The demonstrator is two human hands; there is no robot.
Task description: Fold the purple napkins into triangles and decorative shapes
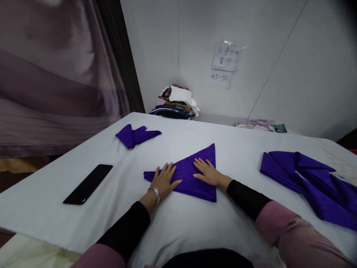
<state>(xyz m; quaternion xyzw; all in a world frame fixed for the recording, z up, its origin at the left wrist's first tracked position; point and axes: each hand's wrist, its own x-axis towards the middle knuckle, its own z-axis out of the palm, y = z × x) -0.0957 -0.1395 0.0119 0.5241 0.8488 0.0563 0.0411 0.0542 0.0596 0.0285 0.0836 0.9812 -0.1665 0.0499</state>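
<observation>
A purple cloth napkin [189, 180] lies on the white-covered table [240, 230], folded into a flat, roughly triangular shape with a narrow tip to the left. My left hand [164, 179] rests flat on its left part, fingers spread, a silver bracelet at the wrist. On the napkin's right part lies my right hand [206, 172], palm down with the fingers apart. Neither hand grips the cloth. Farther back on the left sits a folded purple napkin [131, 137] with pointed ends.
A black phone [88, 184] lies on the table at left. Loose purple cloth [309, 178] is bunched at the right. Stacked folded clothes [178, 100] stand behind the table's far edge. A handwritten paper sign [225, 59] hangs on the wall; a curtain [55, 74] is at left.
</observation>
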